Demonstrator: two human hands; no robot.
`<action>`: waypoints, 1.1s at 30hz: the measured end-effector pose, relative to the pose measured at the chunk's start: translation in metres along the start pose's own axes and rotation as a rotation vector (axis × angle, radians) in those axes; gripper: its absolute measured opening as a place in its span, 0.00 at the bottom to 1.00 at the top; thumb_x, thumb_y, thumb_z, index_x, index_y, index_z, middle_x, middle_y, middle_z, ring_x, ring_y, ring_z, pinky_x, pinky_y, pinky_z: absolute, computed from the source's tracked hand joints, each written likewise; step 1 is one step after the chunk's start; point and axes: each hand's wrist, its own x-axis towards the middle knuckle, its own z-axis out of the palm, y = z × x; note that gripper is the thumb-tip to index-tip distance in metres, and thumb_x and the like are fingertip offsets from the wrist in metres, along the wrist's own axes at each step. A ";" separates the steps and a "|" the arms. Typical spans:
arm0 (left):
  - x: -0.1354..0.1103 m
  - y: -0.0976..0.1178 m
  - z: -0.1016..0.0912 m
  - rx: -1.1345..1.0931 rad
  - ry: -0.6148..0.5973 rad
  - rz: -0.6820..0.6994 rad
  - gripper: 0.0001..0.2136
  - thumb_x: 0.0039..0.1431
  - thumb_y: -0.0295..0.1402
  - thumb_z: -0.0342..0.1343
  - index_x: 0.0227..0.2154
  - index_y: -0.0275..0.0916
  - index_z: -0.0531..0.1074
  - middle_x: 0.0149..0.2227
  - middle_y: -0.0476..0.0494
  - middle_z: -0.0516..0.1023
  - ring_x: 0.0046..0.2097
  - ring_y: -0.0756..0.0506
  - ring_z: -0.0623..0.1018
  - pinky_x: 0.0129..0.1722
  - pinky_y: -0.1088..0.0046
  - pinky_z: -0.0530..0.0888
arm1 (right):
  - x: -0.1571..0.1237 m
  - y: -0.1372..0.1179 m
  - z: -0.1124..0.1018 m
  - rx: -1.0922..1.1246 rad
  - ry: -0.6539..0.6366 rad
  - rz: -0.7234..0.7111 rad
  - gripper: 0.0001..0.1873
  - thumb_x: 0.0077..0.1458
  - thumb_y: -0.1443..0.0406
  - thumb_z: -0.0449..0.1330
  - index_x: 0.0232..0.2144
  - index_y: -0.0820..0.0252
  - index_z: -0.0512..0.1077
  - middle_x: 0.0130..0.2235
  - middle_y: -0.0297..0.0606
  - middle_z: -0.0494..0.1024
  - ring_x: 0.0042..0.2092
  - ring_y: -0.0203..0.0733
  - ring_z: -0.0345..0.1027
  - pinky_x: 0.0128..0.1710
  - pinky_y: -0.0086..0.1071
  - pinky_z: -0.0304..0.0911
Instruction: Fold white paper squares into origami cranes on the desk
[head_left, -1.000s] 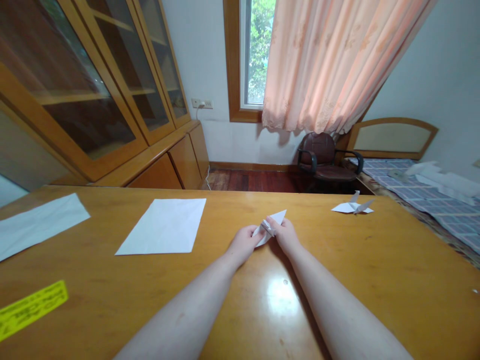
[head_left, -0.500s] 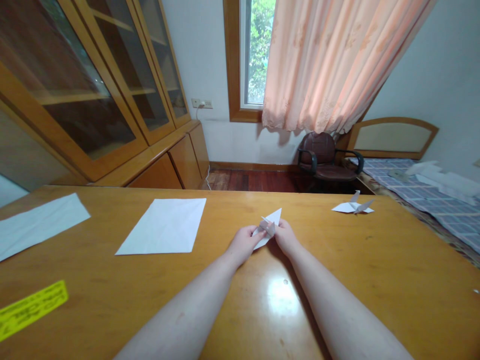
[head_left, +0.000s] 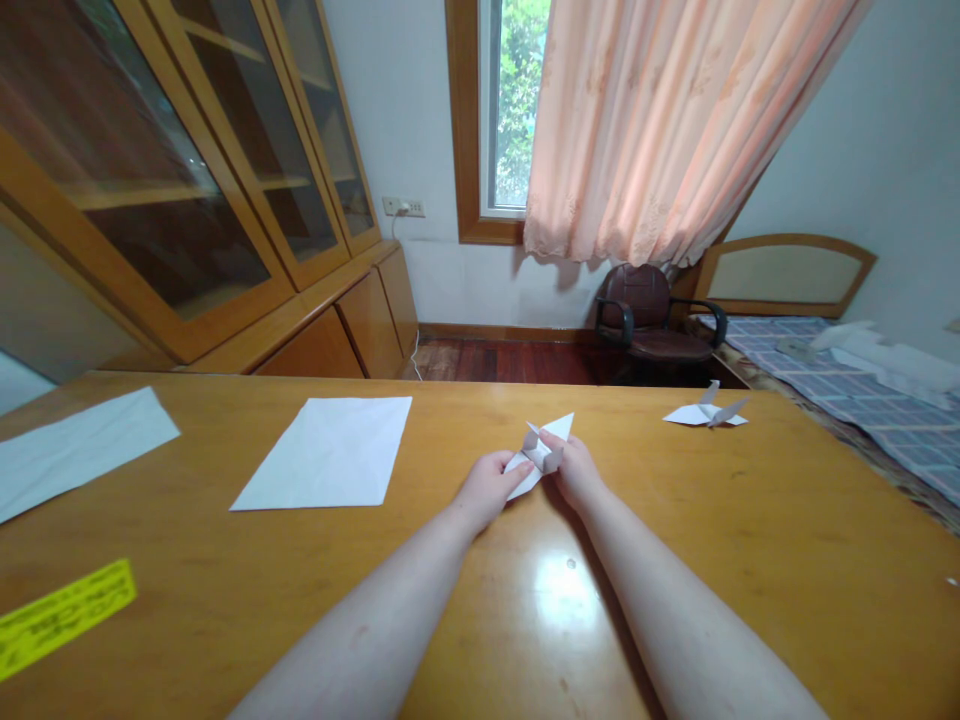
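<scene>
the folded paper (head_left: 541, 460) is white. the surface (head_left: 637, 450) is yellow-brown. the curtain (head_left: 645, 130) is pink with flowers. the bed cover (head_left: 817, 390) has bluish checks.

pink curtain (head_left: 652, 120) beside bright window (head_left: 514, 110); brown office chair (head_left: 664, 343) below; glass-fronted wooden bookcase (head_left: 214, 150) left; plaid-covered bed (head_left: 832, 385) right; reddish plank floor (head_left: 510, 360); pale walls (head_left: 401, 110).

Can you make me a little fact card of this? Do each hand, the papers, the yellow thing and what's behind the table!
Left hand: pinching one side of the folded paper
Right hand: holding its other side
Flat papers: white sheet left of the hands; another sheet farther left
Finished-looking fold: paper bird, on the right
Yellow thing: label, writing too blurry to read
Behind table: chair, pink curtain
</scene>
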 end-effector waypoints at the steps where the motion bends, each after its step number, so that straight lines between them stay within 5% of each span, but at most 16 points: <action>1: 0.000 0.000 0.000 0.007 -0.001 0.002 0.15 0.50 0.45 0.55 0.23 0.35 0.70 0.21 0.52 0.67 0.25 0.52 0.63 0.25 0.77 0.58 | 0.000 -0.001 0.000 0.011 0.003 0.003 0.16 0.37 0.55 0.66 0.22 0.61 0.70 0.23 0.35 0.73 0.24 0.37 0.63 0.26 0.30 0.56; 33: -0.003 0.006 0.001 -0.006 0.012 0.014 0.14 0.50 0.42 0.55 0.25 0.34 0.73 0.22 0.51 0.70 0.26 0.51 0.65 0.27 0.76 0.60 | 0.001 -0.003 -0.002 0.180 0.030 0.076 0.13 0.39 0.59 0.66 0.21 0.63 0.71 0.22 0.35 0.73 0.25 0.38 0.64 0.26 0.31 0.56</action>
